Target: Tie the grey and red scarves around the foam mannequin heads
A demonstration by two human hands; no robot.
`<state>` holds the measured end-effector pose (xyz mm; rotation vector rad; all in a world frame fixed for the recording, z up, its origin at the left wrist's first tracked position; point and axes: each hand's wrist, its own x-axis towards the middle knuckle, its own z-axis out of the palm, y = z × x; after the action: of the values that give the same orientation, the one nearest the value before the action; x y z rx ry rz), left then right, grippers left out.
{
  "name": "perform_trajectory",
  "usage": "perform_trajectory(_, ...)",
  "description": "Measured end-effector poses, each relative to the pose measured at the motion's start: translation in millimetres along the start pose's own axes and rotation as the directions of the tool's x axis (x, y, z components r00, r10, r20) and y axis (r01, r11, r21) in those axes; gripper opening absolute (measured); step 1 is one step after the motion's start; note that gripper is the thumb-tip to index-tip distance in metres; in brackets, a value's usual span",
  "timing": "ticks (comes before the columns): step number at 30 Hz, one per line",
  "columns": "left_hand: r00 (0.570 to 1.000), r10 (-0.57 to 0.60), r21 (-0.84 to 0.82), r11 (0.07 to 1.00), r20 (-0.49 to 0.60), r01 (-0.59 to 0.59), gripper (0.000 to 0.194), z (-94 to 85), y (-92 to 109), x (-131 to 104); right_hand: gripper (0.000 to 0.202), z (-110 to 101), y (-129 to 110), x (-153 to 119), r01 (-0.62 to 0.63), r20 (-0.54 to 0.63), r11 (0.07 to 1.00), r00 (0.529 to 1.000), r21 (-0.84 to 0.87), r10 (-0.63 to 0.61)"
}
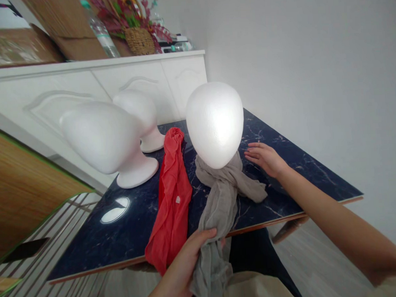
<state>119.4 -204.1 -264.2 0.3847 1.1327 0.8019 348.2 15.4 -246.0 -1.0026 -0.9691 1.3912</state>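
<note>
A white foam mannequin head (215,123) stands on the dark blue marbled table (135,225). Around its neck is a grey scarf (220,200), crossed at the front, with a short end lying to the right. The long end hangs over the front edge, and my left hand (192,258) is closed around it there. My right hand (264,158) is beside the head's neck, right of the scarf, fingers stretched out and holding nothing. Left of the grey scarf lies a folded red scarf (173,193) with a small white tag, its lower end over the table edge.
Two more white mannequin heads (100,135) stand at the table's left. Behind is a white cabinet (132,77) bearing a plastic bottle (103,32), a flower basket (140,40) and cardboard boxes (19,47). A grey wall (306,65) rises on the right.
</note>
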Motion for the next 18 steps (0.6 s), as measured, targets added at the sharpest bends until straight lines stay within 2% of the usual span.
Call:
perform_trajectory(1, 1.000, 0.026, 0.023, 0.999, -0.001, -0.026, 0.022, 2.1, -1, -1, 0.007, -5, -3, -18, 0.014, 0.048, 0.997, 0.999, -0.077, -0.010)
perform_trajectory(2, 0.998, 0.068, 0.076, 0.995, 0.017, -0.069, 0.026, 3.5, -1, -3, 0.006, -10, -5, -37, 0.008, 0.118, 0.986, 0.993, -0.169, 0.012)
perform_trajectory(3, 0.991, 0.124, 0.161, 0.978, 0.058, -0.132, 0.032, 4.1, -1, -5, 0.021, -14, -7, -58, -0.030, 0.220, 0.960, 0.971, -0.277, 0.094)
perform_trajectory(4, 0.976, 0.186, 0.267, 0.940, 0.118, -0.211, 0.036, 4.1, 1, -9, 0.035, -17, -8, -78, -0.088, 0.314, 0.929, 0.926, -0.359, 0.209)
perform_trajectory(5, 0.955, 0.241, 0.379, 0.879, 0.174, -0.290, 0.038, 3.6, 3, -12, 0.043, -18, -6, -98, -0.149, 0.392, 0.900, 0.862, -0.410, 0.321)
perform_trajectory(6, 0.934, 0.285, 0.488, 0.797, 0.217, -0.357, 0.038, 3.0, 7, -16, 0.048, -17, -2, -116, -0.215, 0.459, 0.867, 0.777, -0.450, 0.431)
perform_trajectory(7, 0.915, 0.317, 0.588, 0.701, 0.250, -0.403, 0.036, 2.4, 11, -19, 0.049, -14, 4, -131, -0.274, 0.492, 0.845, 0.714, -0.459, 0.498)
perform_trajectory(9, 0.886, 0.357, 0.746, 0.493, 0.296, -0.448, 0.027, 2.4, 20, -22, 0.051, -2, 22, -153, -0.347, 0.511, 0.846, 0.682, -0.404, 0.524)
perform_trajectory(11, 0.842, 0.423, 0.846, 0.257, 0.336, -0.467, 0.019, 5.4, 30, -20, 0.054, 13, 43, -166, -0.362, 0.466, 0.853, 0.722, -0.375, 0.511)
perform_trajectory(12, 0.803, 0.477, 0.875, 0.132, 0.357, -0.467, 0.018, 8.0, 35, -16, 0.054, 22, 53, -170, -0.337, 0.422, 0.849, 0.754, -0.408, 0.502)
perform_trajectory(14, 0.699, 0.578, 0.888, -0.109, 0.422, -0.447, 0.021, 15.0, 48, -3, 0.051, 37, 67, -177, -0.190, 0.303, 0.800, 0.856, -0.570, 0.419)
perform_trajectory(16, 0.585, 0.590, 0.828, -0.339, 0.557, -0.446, 0.029, 22.3, 64, 13, 0.051, 50, 74, -184, -0.007, 0.205, 0.644, 0.945, -0.765, 0.255)
perform_trajectory(18, 0.499, 0.466, 0.682, -0.539, 0.731, -0.495, 0.040, 28.0, 79, 30, 0.053, 59, 74, -189, 0.096, 0.167, 0.448, 0.979, -0.889, 0.122)
